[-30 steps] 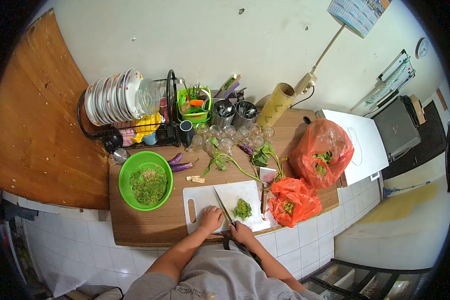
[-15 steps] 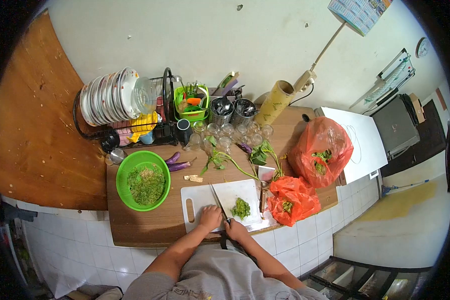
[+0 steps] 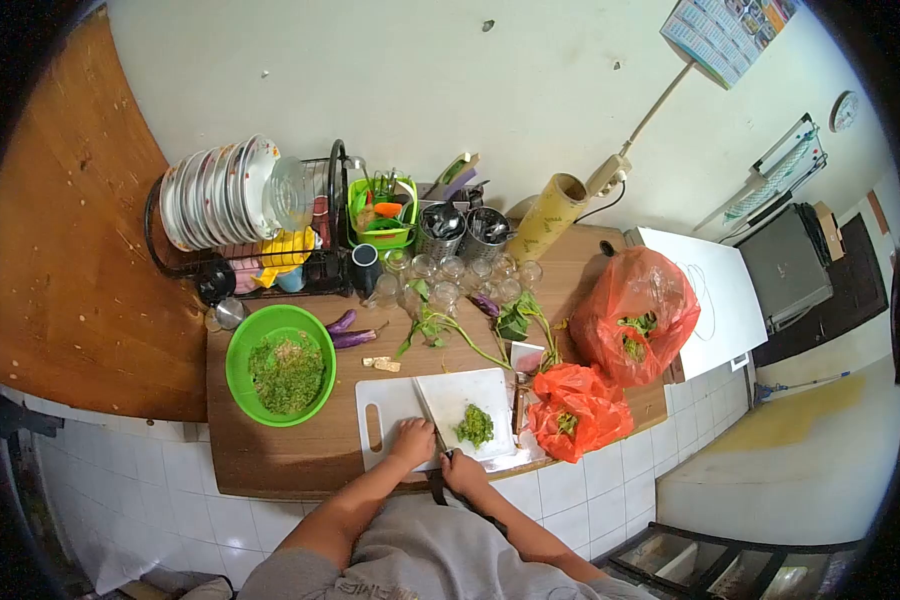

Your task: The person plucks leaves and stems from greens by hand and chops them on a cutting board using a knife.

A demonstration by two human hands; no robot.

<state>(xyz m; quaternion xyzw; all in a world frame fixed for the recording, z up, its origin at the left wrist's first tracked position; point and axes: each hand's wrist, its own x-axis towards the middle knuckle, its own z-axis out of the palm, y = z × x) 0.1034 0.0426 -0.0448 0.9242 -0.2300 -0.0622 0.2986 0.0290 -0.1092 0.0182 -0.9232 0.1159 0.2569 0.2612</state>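
Observation:
A white cutting board (image 3: 387, 388) lies at the table's front edge, its slot handle to the left. My right hand (image 3: 464, 470) is closed around the handle of a knife (image 3: 430, 410), whose blade points away from me across the board. Just left of the blade, my left hand (image 3: 413, 442) rests on the board with its fingers curled together; anything under them is hidden. A small heap of chopped green vegetable (image 3: 474, 426) sits on the board to the right of the blade.
A green basket (image 3: 232, 375) of chopped greens stands left. Purple eggplants (image 3: 355, 338), glass jars (image 3: 445, 298) and leafy stems (image 3: 515, 322) lie behind the board. Red plastic bags (image 3: 635, 310) sit right. A dish rack (image 3: 337, 215) with plates stands at the back left.
The view has shifted slightly, so the table appears a little further left. Both hands stay at the board, the right one still on the knife.

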